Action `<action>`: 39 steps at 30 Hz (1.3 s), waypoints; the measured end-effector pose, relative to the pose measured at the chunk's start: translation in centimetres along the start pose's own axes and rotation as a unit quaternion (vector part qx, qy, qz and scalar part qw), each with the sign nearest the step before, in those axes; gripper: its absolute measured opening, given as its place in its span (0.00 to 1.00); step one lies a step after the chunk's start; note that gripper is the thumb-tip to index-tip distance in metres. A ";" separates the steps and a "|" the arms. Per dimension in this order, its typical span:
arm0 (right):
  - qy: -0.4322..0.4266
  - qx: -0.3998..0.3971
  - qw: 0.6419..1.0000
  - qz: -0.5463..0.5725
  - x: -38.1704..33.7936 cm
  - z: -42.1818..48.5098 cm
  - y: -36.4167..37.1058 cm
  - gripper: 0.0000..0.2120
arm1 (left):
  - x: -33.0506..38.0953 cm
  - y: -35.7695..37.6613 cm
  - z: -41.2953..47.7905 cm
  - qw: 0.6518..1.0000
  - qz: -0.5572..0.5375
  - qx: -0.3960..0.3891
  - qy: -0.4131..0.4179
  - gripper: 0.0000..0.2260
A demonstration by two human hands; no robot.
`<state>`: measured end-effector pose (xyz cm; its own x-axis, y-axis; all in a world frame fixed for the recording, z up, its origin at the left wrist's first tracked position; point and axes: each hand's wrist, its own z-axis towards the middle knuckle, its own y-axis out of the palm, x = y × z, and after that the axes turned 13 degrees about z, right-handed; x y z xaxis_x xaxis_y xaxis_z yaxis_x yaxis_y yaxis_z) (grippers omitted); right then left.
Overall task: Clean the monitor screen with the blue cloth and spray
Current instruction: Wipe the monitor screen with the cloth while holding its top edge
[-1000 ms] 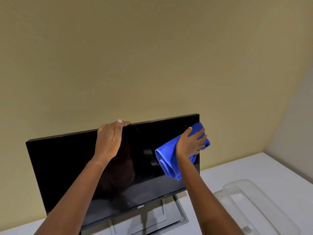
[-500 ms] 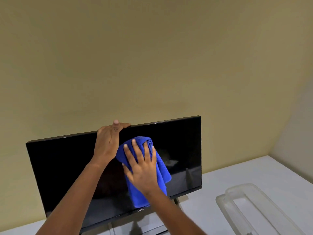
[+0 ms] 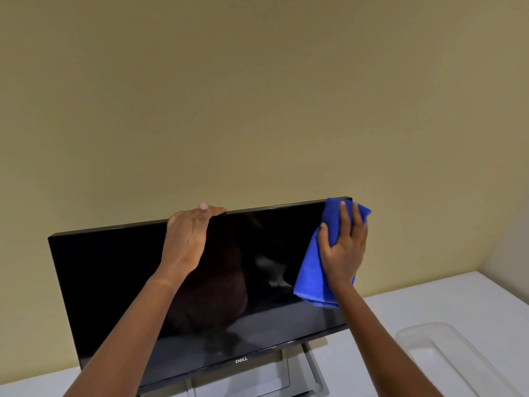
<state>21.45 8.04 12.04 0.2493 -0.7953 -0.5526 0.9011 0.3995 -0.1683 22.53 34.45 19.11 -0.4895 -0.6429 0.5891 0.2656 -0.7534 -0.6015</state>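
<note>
While the left hand hooks its fingers over the top edge of the Dell monitor, the right hand presses the blue cloth with straight, spread fingers on the upper right corner. I'd keep strokes light and overlapping.

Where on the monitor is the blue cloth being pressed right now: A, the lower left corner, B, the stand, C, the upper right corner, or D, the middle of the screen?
C: the right hand presses the blue cloth with flat fingers against the upper right corner of the monitor, while the left hand holds its top edge.
</note>
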 end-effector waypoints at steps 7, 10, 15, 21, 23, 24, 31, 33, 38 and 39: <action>0.147 0.063 0.986 0.047 -4.4 -2.5 2.7 0.26 | 0.3 0.1 0.0 1.000 0.003 0.009 0.001 0.49; 0.084 0.017 0.996 0.024 -7.2 -4.6 4.2 0.25 | 0.0 0.2 0.1 1.000 0.008 0.010 -0.004 0.48; -0.149 -0.099 0.984 -0.020 -10.3 -8.8 6.3 0.26 | -0.1 0.2 0.3 1.000 -0.018 0.010 0.010 0.47; -0.397 -0.164 0.900 -0.070 -7.5 -7.5 4.7 0.23 | -0.2 -0.2 0.2 1.000 0.002 -0.009 0.023 0.45; -0.415 -0.166 0.892 -0.072 -5.8 -5.8 3.8 0.22 | -0.2 -0.5 0.3 0.999 0.005 -0.034 0.023 0.42; -0.402 -0.163 0.898 -0.072 -5.0 -5.0 3.2 0.22 | -0.3 -0.7 0.3 0.998 0.004 -0.051 0.020 0.39; -0.085 -0.060 0.995 -0.012 -0.6 -1.8 0.6 0.25 | -1.6 -3.7 -0.9 0.988 0.093 -0.078 0.092 0.42; 0.017 -0.021 0.999 0.021 -0.9 -2.2 0.6 0.27 | -2.0 -4.7 -1.1 0.980 0.144 -0.076 0.113 0.38; 0.168 0.063 0.983 0.047 -4.0 -3.5 2.5 0.26 | -4.3 -7.8 -2.3 0.945 0.298 -0.048 0.125 0.37; 0.197 0.078 0.976 0.047 -4.9 -3.8 3.0 0.26 | -4.9 -8.4 -2.6 0.932 0.340 -0.046 0.117 0.40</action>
<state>21.60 14.86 11.10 0.2049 -0.5090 -0.8360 0.9320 0.3624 0.0078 20.52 44.23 19.86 -0.4056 -0.9112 -0.0722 0.5128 -0.1615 -0.8432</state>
